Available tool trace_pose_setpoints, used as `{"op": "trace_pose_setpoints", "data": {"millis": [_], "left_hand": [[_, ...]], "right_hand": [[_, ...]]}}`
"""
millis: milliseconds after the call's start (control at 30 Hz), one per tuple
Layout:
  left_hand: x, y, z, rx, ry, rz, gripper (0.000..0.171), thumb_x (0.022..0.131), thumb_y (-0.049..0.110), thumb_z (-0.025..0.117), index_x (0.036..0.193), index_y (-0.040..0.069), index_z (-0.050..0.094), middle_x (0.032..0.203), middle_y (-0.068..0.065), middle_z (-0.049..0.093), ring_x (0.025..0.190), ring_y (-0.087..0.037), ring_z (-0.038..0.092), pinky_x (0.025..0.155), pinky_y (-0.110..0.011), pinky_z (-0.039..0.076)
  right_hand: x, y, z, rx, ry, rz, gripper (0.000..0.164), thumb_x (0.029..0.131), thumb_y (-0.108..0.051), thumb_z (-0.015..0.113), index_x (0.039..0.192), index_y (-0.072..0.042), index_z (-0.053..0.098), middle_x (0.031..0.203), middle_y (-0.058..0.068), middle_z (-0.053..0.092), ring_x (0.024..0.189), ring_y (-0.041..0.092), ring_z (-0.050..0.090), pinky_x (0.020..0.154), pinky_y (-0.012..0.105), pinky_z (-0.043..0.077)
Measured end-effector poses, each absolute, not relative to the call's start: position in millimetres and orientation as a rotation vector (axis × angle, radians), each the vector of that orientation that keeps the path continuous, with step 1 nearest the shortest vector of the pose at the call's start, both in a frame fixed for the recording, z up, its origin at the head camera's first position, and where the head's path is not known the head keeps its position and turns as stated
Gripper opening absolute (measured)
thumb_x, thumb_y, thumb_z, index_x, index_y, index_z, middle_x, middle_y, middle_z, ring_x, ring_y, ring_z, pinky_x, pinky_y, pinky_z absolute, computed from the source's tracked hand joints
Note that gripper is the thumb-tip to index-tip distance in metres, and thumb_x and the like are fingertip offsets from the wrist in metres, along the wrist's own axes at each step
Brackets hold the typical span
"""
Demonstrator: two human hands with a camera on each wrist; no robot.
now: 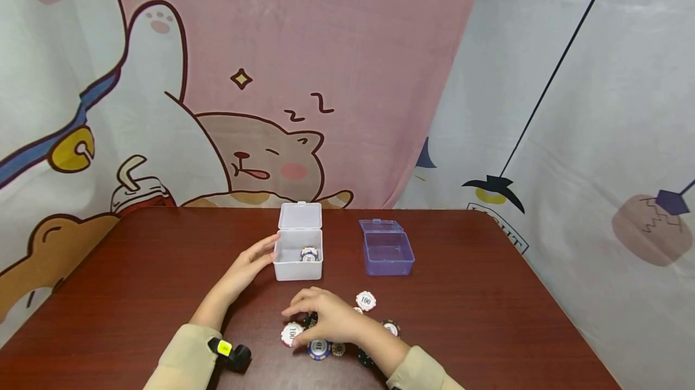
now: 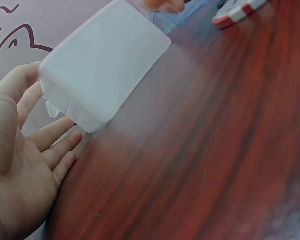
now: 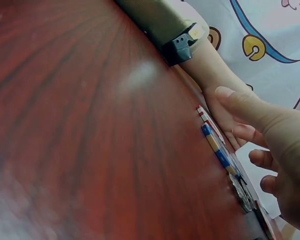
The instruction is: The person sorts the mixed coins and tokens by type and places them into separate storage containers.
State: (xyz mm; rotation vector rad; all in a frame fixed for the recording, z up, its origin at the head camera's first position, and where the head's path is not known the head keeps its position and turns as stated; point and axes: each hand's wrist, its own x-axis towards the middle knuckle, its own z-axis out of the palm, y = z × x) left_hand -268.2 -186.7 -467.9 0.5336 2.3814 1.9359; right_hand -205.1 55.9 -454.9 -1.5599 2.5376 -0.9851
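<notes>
My left hand (image 1: pixel 243 270) rests its fingers along the left side of a white box (image 1: pixel 297 271), whose lid stands up at the back. Inside the box lie a few poker chips (image 1: pixel 309 255). Above loose chips on the table, my right hand (image 1: pixel 329 319) has thumb and fingers spread apart, with nothing between them. Its thumb tip overlaps a white poker chip (image 1: pixel 290 334) marked 100 in the head view. Just beside lies a blue poker chip (image 1: pixel 318 350), with a black poker chip (image 1: pixel 311 320) partly hidden under the fingers.
A see-through purple box (image 1: pixel 388 261) with its lid up stands right of the white one. Another white chip (image 1: pixel 366 300) and several darker chips lie around and under the right forearm. A printed cloth (image 1: pixel 369 76) hangs behind the wooden table (image 1: pixel 478 317).
</notes>
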Motion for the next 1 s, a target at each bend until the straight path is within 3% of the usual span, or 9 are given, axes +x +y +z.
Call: {"op": "trace_pose_setpoints", "data": {"millis": [600, 1000], "left_hand": [[-267.4, -186.4, -468.0, 0.508, 2.387, 1.929, 0.049, 0.097, 0.017, 0.056, 0.144, 0.009, 0.042, 0.142, -0.021, 0.043, 0.130, -0.037, 0.039, 0.103, -0.058, 0.027], [-268.4, -187.3, -469.0, 0.502, 2.393, 1.910, 0.050, 0.098, 0.022, 0.056, 0.145, 0.011, 0.042, 0.143, -0.021, 0.043, 0.130, -0.038, 0.038, 0.103, -0.060, 0.026]], "right_hand": [[-203.6, 55.1, -458.6, -1.598, 2.667, -0.679, 0.051, 0.073, -0.041, 0.081, 0.118, -0.020, 0.070, 0.108, -0.015, 0.060, 0.104, -0.002, 0.048, 0.089, 0.016, 0.036], [-201.5, 53.1, -460.4, -1.572, 2.675, -0.701, 0.040, 0.073, -0.042, 0.081, 0.109, -0.025, 0.074, 0.103, -0.017, 0.060, 0.100, -0.003, 0.047, 0.085, 0.016, 0.036]]}}
